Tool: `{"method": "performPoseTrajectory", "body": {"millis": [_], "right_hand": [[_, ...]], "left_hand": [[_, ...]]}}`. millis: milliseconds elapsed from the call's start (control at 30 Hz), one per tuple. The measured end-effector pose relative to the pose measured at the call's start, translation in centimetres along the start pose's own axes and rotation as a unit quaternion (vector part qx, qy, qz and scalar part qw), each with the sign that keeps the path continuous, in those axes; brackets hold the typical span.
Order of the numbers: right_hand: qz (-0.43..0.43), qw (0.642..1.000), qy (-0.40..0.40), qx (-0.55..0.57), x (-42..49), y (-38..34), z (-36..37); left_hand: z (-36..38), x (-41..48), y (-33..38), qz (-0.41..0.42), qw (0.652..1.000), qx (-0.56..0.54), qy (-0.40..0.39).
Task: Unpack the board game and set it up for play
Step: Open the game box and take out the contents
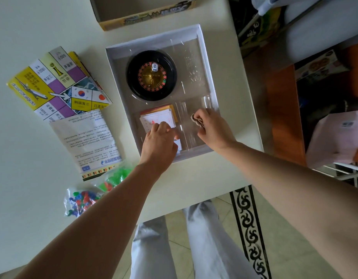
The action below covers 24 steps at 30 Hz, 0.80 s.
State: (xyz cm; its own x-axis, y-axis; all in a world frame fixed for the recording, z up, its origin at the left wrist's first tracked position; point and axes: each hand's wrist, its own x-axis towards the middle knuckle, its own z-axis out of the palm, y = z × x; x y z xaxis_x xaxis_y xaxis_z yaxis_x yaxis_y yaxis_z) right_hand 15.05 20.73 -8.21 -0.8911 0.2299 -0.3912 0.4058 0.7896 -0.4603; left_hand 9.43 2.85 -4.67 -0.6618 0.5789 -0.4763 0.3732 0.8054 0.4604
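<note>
Fingers (164,126) of the left hand (159,140) curl down onto the card stack (156,117) in the near compartment of the tray (207,63). The right hand (213,128) pinches a small tan bundle (196,120) just beside it, too blurred to name. We're mid-unpack: folded board (59,81), rule sheet (87,135) and bagged pieces (81,200) lie on the bench (33,37) left of the tray, while the roulette wheel (152,77) and die (155,67) sit inside it. Both forearms reach in, wrists dipped. Next, I'd judge, the cards come out, and that calls for a firm squeeze so the loose stack doesn't fan.
</note>
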Motion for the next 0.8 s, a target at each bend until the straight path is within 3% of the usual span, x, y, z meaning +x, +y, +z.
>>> {"method": "performPoseTrajectory", "body": {"millis": [100,167,200,267,300,333,367,433,467,600,800], "right_hand": [[-0.005,0.992,0.026,0.122,0.0,0.5,-1.0],[0.038,0.978,0.042,0.201,-0.2,0.6,-1.8],[0.085,0.962,0.042,0.255,-0.2,0.7,-2.3],[0.185,0.898,0.021,0.4,-0.1,0.7,-2.9],[0.214,0.863,0.013,0.457,-0.1,0.7,-3.2],[0.228,0.84,0.009,0.492,0.0,0.9,-3.2],[0.233,0.827,0.004,0.512,-0.1,1.0,-3.3],[0.222,0.827,-0.006,0.517,-0.3,1.0,-3.3],[0.212,0.837,-0.007,0.504,-0.3,0.9,-3.3],[0.161,0.89,-0.017,0.426,-0.4,0.0,-3.4],[0.135,0.897,-0.044,0.418,-0.9,-4.6,-2.6]], "left_hand": [[0.2,0.9,0.7,0.0,1.0,-0.004,-0.003],[0.4,1.6,1.2,-0.001,1.0,-0.017,0.009],[0.4,1.9,1.7,0.004,0.999,-0.032,0.019],[0.6,2.6,2.9,-0.011,0.993,-0.112,0.019],[0.6,3.0,3.7,-0.053,0.981,-0.186,-0.007],[0.4,3.5,4.5,-0.119,0.947,-0.293,-0.055],[0.1,3.8,5.3,-0.184,0.887,-0.409,-0.109],[0.0,4.1,6.1,-0.258,0.768,-0.556,-0.182],[-0.1,4.0,6.3,-0.26,0.75,-0.575,-0.197],[-0.7,3.2,5.8,-0.26,0.743,-0.6,-0.144],[-1.7,0.8,3.7,-0.294,0.773,-0.559,-0.068]]}}
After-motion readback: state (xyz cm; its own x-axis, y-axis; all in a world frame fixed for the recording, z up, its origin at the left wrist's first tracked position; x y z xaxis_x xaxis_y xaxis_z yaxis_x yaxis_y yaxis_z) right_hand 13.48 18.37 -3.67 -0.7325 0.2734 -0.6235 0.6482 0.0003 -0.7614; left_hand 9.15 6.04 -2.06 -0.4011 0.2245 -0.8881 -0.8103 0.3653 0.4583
